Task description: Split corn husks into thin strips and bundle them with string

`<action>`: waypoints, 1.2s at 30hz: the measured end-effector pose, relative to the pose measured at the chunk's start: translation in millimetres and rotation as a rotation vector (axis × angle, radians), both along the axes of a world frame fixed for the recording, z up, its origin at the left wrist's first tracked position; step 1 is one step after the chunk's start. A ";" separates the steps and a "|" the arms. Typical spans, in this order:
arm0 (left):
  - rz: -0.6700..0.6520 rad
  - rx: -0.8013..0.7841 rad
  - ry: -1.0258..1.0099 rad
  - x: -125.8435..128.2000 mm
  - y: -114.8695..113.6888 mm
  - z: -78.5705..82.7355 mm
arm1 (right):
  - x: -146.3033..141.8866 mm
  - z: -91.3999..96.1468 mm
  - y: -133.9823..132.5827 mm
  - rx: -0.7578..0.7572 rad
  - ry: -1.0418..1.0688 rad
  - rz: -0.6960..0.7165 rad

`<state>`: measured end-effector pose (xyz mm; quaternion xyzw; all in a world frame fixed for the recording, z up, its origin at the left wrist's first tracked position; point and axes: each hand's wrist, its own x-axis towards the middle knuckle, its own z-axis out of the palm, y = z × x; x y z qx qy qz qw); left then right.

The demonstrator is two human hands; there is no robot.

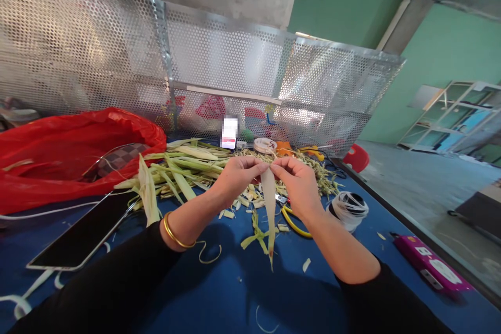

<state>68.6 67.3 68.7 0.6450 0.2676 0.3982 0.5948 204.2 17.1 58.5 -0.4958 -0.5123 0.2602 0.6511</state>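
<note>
Between both hands a pale corn husk strip (269,203) hangs down, its pointed, brownish tip low over the blue table. My left hand (240,177) pinches its upper end from the left, with thumb and fingers together. From the other side my right hand (299,180) pinches the same end, the two thumbs almost meeting. Just below lies a small green knotted husk piece (256,235). Scissors with yellow handles (295,223) lie partly hidden behind my right hand. A pile of green husks (188,164) spreads out behind my left arm.
A red plastic bag (78,151) and a dark flat panel (84,235) are at left. A spool of white cord (348,210) and a magenta pack (430,263) lie at right. Behind stand a lit phone (229,132), a tape roll (265,145) and a perforated metal screen (223,52).
</note>
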 end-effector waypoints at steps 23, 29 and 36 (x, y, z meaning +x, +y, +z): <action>0.030 0.019 0.043 2.8 -1.5 -0.2 | 6.2 1.5 -1.5 0.090 -0.303 0.017; 0.140 -0.007 0.001 -1.1 8.9 -0.9 | 5.4 11.8 -8.7 0.115 -0.285 0.110; 0.348 0.016 -0.018 -14.0 27.6 3.4 | 17.2 34.1 -24.5 -0.016 -0.310 0.394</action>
